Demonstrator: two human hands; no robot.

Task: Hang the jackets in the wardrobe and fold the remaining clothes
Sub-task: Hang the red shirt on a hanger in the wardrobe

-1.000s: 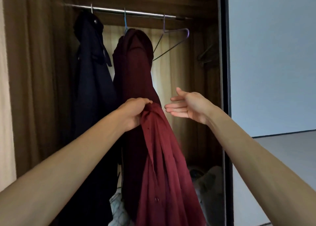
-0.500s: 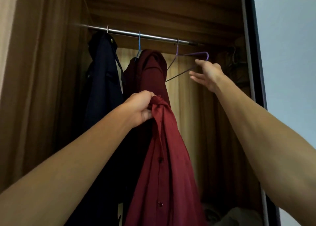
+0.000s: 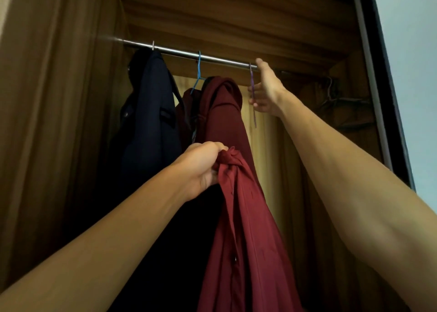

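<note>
Since half a second ago the right hand (image 3: 264, 92) has climbed from the hanger's arm to its neck, just under the rail (image 3: 179, 53). Its fingers now curl round the purple hanger (image 3: 254, 120), which has swung edge-on to the camera. The view has also tipped upward.

The left hand (image 3: 201, 167) grips the red jacket (image 3: 246, 229) in a bunched fist at its top, in front of the open wardrobe and below the rail. The cloth hangs straight down from that fist in long limp folds, with a button showing along one edge. It is thin, dark red and crumpled at the grip.

The step in hand looks like fetching a free hanger for this jacket. Next the hook probably has to be lifted clear of the rail and brought down to the jacket. The collar will then need to be found and opened out of that bunch.

A navy jacket (image 3: 149, 113) and a second red one (image 3: 222, 113), on a blue hanger (image 3: 199, 68), already hang on the rail.
</note>
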